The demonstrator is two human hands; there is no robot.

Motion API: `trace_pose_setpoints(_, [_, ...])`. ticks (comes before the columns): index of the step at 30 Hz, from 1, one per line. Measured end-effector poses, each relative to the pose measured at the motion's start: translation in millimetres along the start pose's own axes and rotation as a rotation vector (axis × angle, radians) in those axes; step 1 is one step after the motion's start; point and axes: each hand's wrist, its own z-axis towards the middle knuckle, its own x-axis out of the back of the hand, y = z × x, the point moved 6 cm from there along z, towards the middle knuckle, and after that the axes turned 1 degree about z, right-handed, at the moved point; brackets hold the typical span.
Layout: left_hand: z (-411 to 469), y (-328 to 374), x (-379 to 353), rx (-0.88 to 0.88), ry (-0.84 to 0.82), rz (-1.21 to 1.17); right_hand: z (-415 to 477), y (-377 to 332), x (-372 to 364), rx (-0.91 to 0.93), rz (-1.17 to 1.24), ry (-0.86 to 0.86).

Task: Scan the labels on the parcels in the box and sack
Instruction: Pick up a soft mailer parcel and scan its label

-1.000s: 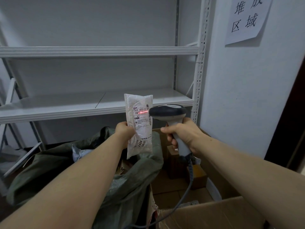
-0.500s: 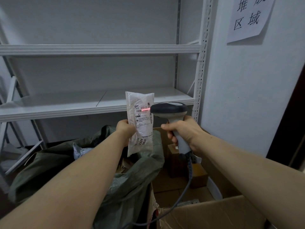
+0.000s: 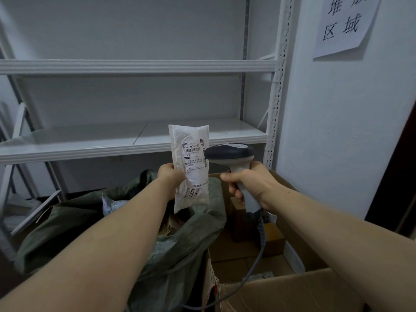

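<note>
My left hand (image 3: 171, 176) grips a flat white parcel (image 3: 191, 167) by its left edge and holds it upright, the printed label with its barcode facing me. My right hand (image 3: 249, 185) is wrapped round the handle of a grey barcode scanner (image 3: 229, 154), whose dark head sits right beside the label's right edge. No red scan line shows on the label. Below my arms an olive green sack (image 3: 184, 235) gapes open with parcels inside, and a cardboard box (image 3: 292, 291) to its right holds several small brown boxes.
White metal shelving (image 3: 135, 138) stands behind the sack, with its upright post (image 3: 275, 97) near the scanner. A white wall with a paper sign (image 3: 344, 23) is on the right. The scanner's cable (image 3: 254, 264) trails down into the cardboard box.
The red scan line that lay across the label's barcode has gone out. Parcel and scanner stay held in nearly the same place.
</note>
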Motion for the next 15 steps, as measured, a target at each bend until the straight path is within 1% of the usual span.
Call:
trace_pose_setpoints(6, [0.7,-1.6,0.6,0.016,0.007,0.013,2.6,-3.4,-1.8,0.027,-0.029,-0.018])
trace_pose_setpoints(11, [-2.8,-0.8,0.0,0.016,0.001,0.011,3.8,-1.4,-1.5,0.009,0.002,-0.018])
trace_pose_setpoints(15, [-0.6,-0.8,3.0,0.012,0.026,0.031,4.0,-1.3,-0.4,0.039,-0.004,-0.032])
